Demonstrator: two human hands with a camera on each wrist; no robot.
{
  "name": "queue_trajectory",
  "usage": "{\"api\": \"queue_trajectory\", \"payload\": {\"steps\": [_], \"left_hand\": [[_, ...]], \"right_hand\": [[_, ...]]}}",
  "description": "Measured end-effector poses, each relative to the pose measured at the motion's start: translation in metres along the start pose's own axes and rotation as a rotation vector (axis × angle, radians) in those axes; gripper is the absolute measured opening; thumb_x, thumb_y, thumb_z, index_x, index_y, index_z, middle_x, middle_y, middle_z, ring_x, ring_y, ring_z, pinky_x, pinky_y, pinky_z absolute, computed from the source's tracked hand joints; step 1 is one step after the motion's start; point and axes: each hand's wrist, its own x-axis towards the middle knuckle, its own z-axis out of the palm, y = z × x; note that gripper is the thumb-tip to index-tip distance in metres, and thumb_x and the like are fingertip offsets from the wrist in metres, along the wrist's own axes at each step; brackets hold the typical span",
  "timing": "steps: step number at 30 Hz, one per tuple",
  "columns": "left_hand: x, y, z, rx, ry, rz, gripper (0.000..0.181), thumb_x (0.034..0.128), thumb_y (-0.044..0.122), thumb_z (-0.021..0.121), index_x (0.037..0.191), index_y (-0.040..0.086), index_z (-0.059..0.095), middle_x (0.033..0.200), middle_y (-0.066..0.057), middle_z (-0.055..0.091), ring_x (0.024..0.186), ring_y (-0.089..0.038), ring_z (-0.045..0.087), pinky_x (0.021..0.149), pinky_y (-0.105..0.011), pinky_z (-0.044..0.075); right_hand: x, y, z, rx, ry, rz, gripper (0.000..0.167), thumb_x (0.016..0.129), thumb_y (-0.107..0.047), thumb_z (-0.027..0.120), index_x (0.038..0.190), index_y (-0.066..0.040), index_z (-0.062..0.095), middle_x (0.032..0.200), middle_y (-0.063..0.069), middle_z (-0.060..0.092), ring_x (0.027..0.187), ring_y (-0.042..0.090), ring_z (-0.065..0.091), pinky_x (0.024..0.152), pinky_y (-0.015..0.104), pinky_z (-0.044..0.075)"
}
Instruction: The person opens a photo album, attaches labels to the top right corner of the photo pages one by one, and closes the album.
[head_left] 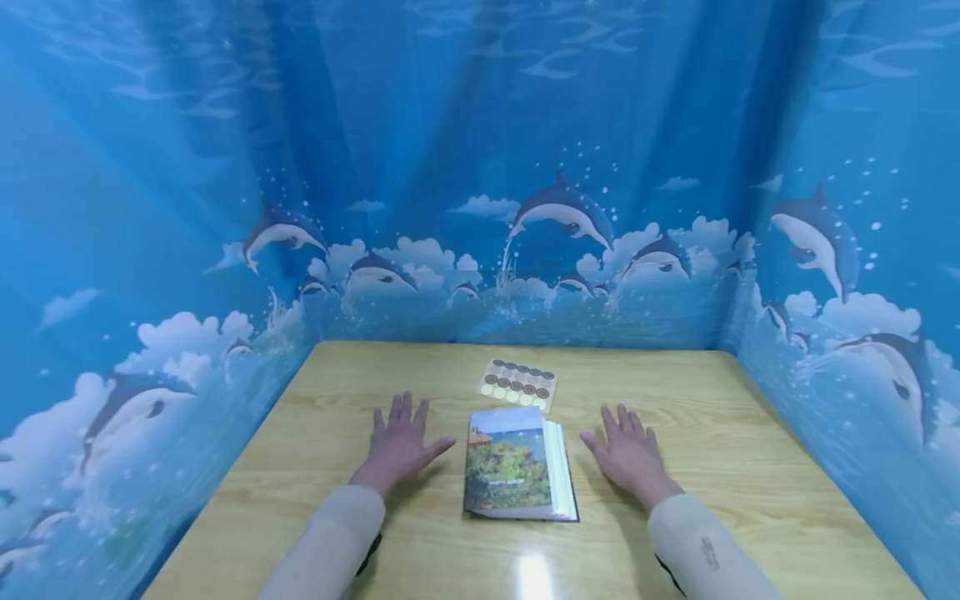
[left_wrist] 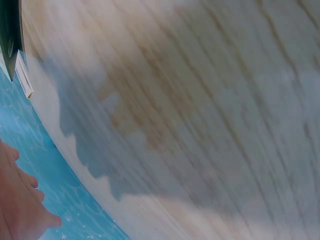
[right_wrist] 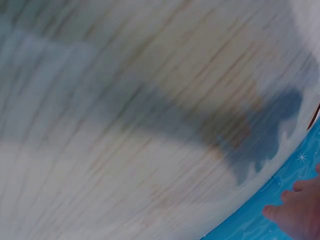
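A photo album (head_left: 508, 467) with a landscape cover lies on the table, its cover slightly raised and its white pages showing along the right side. Just behind it is a sheet of round stickers (head_left: 519, 383), dark and pale in rows. My left hand (head_left: 400, 446) is to the left of the album, fingers spread and palm down, touching neither item. To the album's right, my right hand (head_left: 628, 454) is spread the same way and holds nothing. In the left wrist view, part of the left hand (left_wrist: 25, 200) appears at the edge; the right wrist view shows some of the right hand (right_wrist: 297, 210).
The wooden table (head_left: 300, 500) reflects a bright light near its front. Blue curtains (head_left: 420, 167) printed with dolphins and clouds hang behind it and along both sides. Shadows of the hands fall on the tabletop in both wrist views.
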Motion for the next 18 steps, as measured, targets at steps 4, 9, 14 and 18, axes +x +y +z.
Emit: {"api": "queue_trajectory", "payload": {"steps": [4,9,14,18], "left_hand": [[0.0012,-0.0004,0.001,-0.013,0.015,0.021,0.093,0.0914,0.07,0.048,0.155,0.005,0.028,0.161,-0.027,0.007,0.149,-0.042,0.003,0.116,-0.065,-0.004],[0.0028,0.0006,0.0014,0.006,0.004,0.026,0.095,0.0908,0.07,0.049,0.156,0.005,0.026,0.161,-0.027,0.007,0.149,-0.042,0.004,0.117,-0.064,0.002],[0.001,0.0043,-0.0012,0.006,-0.012,0.039,0.096,0.0901,0.071,0.05,0.156,0.005,0.026,0.162,-0.023,0.007,0.149,-0.04,0.006,0.118,-0.062,0.004],[-0.0002,0.0081,-0.0019,0.009,0.0,0.073,0.096,0.0901,0.071,0.05,0.154,0.003,0.029,0.162,-0.024,0.009,0.149,-0.04,0.007,0.118,-0.062,0.006]], "right_hand": [[0.0007,-0.0004,0.002,0.012,0.013,-0.008,0.08,0.103,-0.059,0.03,0.154,0.003,0.024,0.157,0.033,0.014,0.143,0.053,0.015,0.113,0.069,0.01],[-0.0006,-0.0013,0.0045,0.057,0.022,-0.022,0.075,0.105,-0.053,0.033,0.153,0.003,0.025,0.157,0.033,0.016,0.143,0.053,0.016,0.114,0.067,0.011],[-0.0024,-0.0034,0.0063,0.078,0.037,-0.033,0.07,0.106,-0.047,0.037,0.152,0.005,0.027,0.156,0.033,0.02,0.142,0.052,0.019,0.114,0.066,0.013],[-0.0033,-0.0053,0.0074,0.09,0.048,-0.039,0.067,0.106,-0.044,0.039,0.151,0.006,0.029,0.154,0.033,0.024,0.141,0.051,0.022,0.114,0.065,0.016]]}}
